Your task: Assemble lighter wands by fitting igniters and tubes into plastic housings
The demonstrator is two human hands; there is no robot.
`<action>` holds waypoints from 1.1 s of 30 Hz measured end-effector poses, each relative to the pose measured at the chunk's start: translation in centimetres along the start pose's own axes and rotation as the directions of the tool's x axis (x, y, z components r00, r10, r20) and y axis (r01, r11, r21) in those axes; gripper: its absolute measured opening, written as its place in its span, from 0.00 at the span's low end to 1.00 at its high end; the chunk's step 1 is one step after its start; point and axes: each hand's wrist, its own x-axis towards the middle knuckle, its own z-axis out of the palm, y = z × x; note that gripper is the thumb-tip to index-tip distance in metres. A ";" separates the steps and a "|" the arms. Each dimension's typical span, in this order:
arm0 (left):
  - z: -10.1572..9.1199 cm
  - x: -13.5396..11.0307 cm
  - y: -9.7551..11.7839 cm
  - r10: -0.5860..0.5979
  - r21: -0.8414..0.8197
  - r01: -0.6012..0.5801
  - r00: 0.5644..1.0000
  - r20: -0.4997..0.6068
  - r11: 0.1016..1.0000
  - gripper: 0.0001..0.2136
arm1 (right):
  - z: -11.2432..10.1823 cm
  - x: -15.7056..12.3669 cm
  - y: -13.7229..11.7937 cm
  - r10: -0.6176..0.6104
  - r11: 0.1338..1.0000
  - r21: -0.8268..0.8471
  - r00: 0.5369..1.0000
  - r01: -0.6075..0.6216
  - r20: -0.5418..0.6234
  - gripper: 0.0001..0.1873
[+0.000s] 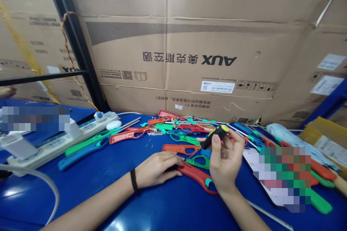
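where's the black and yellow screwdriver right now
In the head view, the screwdriver is right of centre, held up in the right hand above the red handle that the left hand rests on.

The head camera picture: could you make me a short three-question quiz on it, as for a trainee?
1. True or false: the right hand holds a screwdriver with a black and yellow handle.
2. The left hand rests on: A) the red plastic handle, B) the white power strip, C) the cardboard box.
3. What colour is the table top?

Key: 1 true; 2 A; 3 blue.
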 end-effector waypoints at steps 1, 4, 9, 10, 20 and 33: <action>0.1 0.0 -0.1 -0.003 -0.005 0.003 1.000 -0.003 1.000 0.08 | 0.0 -0.1 -0.1 0.002 1.000 0.004 1.000 -0.002 0.007 0.16; 0.3 -0.1 -0.2 -0.003 -0.022 0.003 1.000 -0.008 1.000 0.08 | 0.2 -0.3 -0.3 -0.008 0.999 0.049 0.999 0.005 0.043 0.15; 0.2 0.0 0.0 -0.051 -0.089 0.048 0.998 -0.030 0.995 0.08 | 0.1 -0.4 -0.3 -0.031 0.996 0.083 0.998 0.026 0.058 0.14; 0.1 0.0 0.1 -0.073 -0.109 0.069 0.997 -0.039 0.992 0.08 | 0.1 -0.3 -0.3 -0.031 0.996 0.084 0.998 0.027 0.047 0.15; -0.2 0.5 0.5 -0.084 -0.165 0.070 0.994 -0.075 0.984 0.05 | 0.3 0.4 0.6 0.246 0.944 0.208 0.966 -0.257 0.078 0.17; 0.5 0.2 0.6 -0.024 0.028 0.026 0.998 -0.055 0.999 0.05 | 1.3 -0.4 2.8 0.389 0.891 0.201 0.913 -0.406 0.121 0.20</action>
